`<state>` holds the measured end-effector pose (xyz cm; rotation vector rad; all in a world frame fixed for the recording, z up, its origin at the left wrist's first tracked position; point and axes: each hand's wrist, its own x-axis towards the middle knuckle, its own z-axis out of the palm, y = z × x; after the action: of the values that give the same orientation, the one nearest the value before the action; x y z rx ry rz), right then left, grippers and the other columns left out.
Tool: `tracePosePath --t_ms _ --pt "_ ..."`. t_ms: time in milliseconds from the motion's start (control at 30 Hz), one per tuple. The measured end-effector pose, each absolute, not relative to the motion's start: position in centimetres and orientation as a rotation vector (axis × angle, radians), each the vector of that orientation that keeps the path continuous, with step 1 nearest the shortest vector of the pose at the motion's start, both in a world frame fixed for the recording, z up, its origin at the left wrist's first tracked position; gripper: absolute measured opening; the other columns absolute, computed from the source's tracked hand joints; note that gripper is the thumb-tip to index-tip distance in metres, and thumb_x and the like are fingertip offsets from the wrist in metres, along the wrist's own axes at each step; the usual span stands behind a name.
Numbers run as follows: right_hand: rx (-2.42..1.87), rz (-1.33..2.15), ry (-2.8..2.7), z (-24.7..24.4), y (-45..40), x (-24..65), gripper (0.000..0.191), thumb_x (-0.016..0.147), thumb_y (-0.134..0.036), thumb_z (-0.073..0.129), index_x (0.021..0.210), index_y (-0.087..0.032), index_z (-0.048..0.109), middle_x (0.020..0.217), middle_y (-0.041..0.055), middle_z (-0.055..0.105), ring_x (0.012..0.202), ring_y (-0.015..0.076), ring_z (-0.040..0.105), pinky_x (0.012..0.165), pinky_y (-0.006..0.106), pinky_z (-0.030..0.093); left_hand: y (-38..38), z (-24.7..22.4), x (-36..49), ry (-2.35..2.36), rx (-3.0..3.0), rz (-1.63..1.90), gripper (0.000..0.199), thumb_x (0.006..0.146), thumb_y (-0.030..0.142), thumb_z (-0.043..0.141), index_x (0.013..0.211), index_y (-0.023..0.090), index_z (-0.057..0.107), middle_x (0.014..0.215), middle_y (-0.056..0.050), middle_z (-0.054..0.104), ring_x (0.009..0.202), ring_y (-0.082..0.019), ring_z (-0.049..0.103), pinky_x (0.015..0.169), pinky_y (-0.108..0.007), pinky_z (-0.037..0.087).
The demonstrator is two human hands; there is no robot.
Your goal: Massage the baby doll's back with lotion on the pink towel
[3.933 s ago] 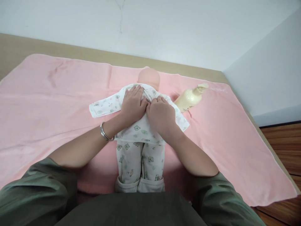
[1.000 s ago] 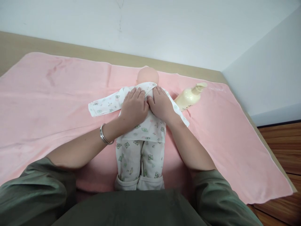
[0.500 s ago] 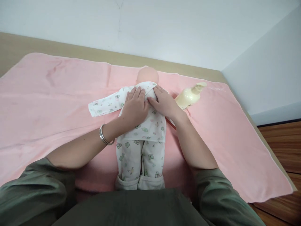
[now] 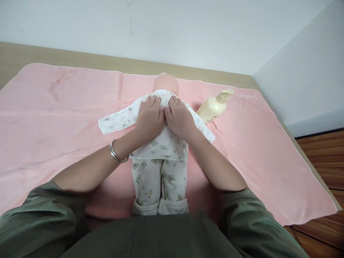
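Doll [image 4: 168, 141] lies beneath open left hand [image 4: 149, 118] and open right hand [image 4: 180, 118], bottle [image 4: 213, 108] writing seemingly illegible.

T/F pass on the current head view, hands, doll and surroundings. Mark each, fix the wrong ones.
1. The left hand and right hand both rest on the white printed top. True.
2. The pump bottle is on the left-hand side of the doll. False: it is on the right-hand side.
3. A silver bracelet is on the left wrist. True.
4. The doll's trousers are plain green. False: they are white with a small print.
5. The doll lies on a pink cloth. True.
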<state>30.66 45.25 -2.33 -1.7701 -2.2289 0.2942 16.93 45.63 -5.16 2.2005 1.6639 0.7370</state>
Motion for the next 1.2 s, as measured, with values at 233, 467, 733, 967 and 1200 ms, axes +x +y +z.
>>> tracePosePath --t_ms 233,467,733,967,1200 --pt "-1.778 0.283 -2.212 -2.7 45.9 30.9 0.06 0.107 -0.034 0.029 0.153 0.003 0.042 0.162 0.0204 0.037 0.155 0.0312 0.031 0.133 0.046 0.023 44.4 -4.4 17.4 1.605 2.209 0.708 0.061 0.098 0.026 0.03 0.154 0.007 0.041 0.166 -0.017 0.036 0.158 -0.031 0.028 0.132 -0.056 0.018" --pt "-1.927 0.212 -2.158 -2.1 43.3 29.2 0.063 0.108 -0.035 0.032 0.157 0.005 0.036 0.161 0.0252 0.035 0.155 0.0368 0.029 0.129 0.051 0.027 48.0 -6.7 15.4 1.606 2.22 0.797 0.062 0.101 0.039 0.027 0.152 0.007 0.043 0.163 -0.02 0.04 0.157 -0.032 0.029 0.131 -0.055 0.022" --pt "-1.851 0.298 -2.16 -2.4 46.5 31.3 0.061 0.106 -0.033 0.035 0.154 0.005 0.04 0.159 0.0216 0.04 0.153 0.0316 0.034 0.131 0.044 0.026 43.7 -4.4 17.6 1.668 2.249 0.712 0.062 0.102 0.034 0.03 0.154 0.002 0.039 0.166 -0.024 0.032 0.159 -0.037 0.024 0.131 -0.058 0.02" --pt "-1.857 0.089 -2.364 -1.7 43.9 30.3 0.065 0.109 -0.034 0.031 0.157 0.008 0.031 0.161 0.0288 0.032 0.154 0.0372 0.032 0.13 0.05 0.024 47.1 -6.5 16.0 1.596 2.191 0.834 0.06 0.101 0.034 0.028 0.152 0.008 0.043 0.164 -0.02 0.04 0.157 -0.034 0.03 0.131 -0.058 0.022" --pt "-1.848 0.232 -2.27 -2.0 45.2 30.6 0.061 0.107 -0.029 0.03 0.156 0.006 0.035 0.161 0.0237 0.036 0.155 0.0337 0.031 0.131 0.046 0.026 45.9 -5.6 16.5 1.654 2.186 0.771 0.062 0.103 0.039 0.027 0.153 0.006 0.042 0.164 -0.021 0.038 0.158 -0.035 0.028 0.132 -0.056 0.02"
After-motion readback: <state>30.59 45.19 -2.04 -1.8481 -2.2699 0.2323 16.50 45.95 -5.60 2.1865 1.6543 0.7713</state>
